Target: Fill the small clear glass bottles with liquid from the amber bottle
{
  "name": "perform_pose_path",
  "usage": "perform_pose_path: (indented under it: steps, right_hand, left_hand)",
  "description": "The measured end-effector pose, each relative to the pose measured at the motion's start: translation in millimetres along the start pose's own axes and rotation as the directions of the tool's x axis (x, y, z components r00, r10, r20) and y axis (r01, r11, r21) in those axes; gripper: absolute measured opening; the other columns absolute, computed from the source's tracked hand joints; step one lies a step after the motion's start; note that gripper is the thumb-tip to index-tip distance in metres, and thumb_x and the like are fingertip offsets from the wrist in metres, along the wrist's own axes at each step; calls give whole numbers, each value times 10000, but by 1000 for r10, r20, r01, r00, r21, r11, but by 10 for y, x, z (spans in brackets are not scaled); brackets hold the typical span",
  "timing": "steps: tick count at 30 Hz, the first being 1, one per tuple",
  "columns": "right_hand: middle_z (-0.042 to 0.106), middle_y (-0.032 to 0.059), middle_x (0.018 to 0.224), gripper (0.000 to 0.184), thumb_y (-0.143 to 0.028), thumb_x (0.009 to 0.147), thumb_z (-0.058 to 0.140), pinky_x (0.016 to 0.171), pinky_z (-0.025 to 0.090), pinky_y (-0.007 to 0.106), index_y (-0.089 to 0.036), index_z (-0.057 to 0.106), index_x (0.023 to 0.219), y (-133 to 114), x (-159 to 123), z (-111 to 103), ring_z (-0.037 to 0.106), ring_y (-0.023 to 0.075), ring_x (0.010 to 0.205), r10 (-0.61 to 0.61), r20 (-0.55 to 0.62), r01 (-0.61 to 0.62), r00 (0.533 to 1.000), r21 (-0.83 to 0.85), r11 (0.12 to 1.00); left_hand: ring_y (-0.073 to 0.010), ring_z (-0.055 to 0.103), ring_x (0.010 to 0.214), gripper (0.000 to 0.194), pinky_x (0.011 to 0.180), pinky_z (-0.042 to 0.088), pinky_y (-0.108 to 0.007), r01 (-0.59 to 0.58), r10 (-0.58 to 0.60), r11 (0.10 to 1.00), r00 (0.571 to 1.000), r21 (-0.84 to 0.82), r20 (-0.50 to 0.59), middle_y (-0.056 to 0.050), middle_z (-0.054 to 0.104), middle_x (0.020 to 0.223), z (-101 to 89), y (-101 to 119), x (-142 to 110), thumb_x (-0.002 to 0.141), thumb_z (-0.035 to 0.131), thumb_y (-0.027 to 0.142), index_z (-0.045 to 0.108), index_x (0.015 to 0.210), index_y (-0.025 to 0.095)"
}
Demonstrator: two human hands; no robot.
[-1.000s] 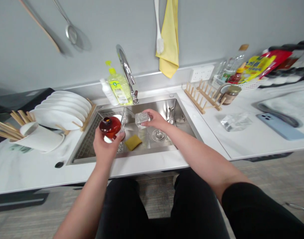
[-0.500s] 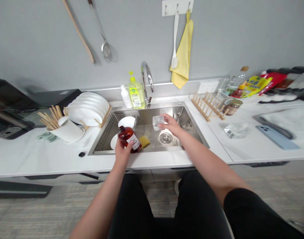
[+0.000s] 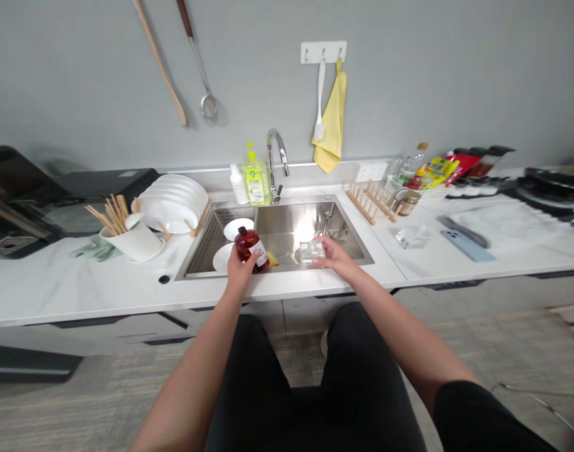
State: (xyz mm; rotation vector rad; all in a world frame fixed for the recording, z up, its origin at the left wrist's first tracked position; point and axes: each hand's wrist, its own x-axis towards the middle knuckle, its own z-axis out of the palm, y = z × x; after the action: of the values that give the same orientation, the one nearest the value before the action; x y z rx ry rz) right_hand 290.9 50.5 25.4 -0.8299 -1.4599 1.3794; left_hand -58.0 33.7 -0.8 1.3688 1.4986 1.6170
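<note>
My left hand [image 3: 242, 266] is wrapped round a brown bottle [image 3: 249, 243] with a black cap and a white label, tilted over the front left part of the sink [image 3: 287, 220]. A small clear glass cup [image 3: 310, 252] is gripped in my right hand [image 3: 332, 253], above the sink near the drain. Two white bowls, one [image 3: 238, 228] behind the bottle and another [image 3: 223, 258] beside it, sit in the wire basket [image 3: 206, 242]. Part of a yellow sponge [image 3: 272, 259] shows behind the bottle's base.
Behind the sink stand a faucet [image 3: 273, 157], a green soap bottle [image 3: 255, 179] and a white bottle [image 3: 238, 185]. To the left are racked plates [image 3: 174, 210] and a chopstick holder [image 3: 138, 242]. A wooden rack [image 3: 371, 201], a jar [image 3: 409, 202] and a phone [image 3: 468, 246] lie right.
My view has shifted right and tilted up slightly. The glass cup in my right hand has come lower and nearer the sink's front edge. The bottle stays in my left hand.
</note>
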Motion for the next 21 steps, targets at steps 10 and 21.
perform_pose_path:
  steps: [10, 21]
  right_hand:
    - [710, 18, 1215, 797, -552, 786, 1011, 1062, 608, 428, -288, 583, 1404, 163, -408, 86, 729, 253, 1118, -34, 183, 77, 982, -230, 970]
    - [746, 60, 1335, 769, -544, 825, 998, 1163, 600, 496, -281, 615, 1438, 221, -393, 83, 747, 287, 1260, -75, 200, 140, 977, -333, 932]
  left_hand:
    - [-328, 785, 1095, 617, 1051, 617, -489, -5, 5, 1000, 999, 3, 38, -133, 826, 1196, -2, -11, -23, 857, 905, 606, 735, 1283, 193]
    - [-332, 786, 1096, 645, 1051, 619, -499, 13, -13, 1000, 999, 4, 33, -131, 828, 1202, 1, 6, -33, 830, 918, 611, 735, 1292, 199]
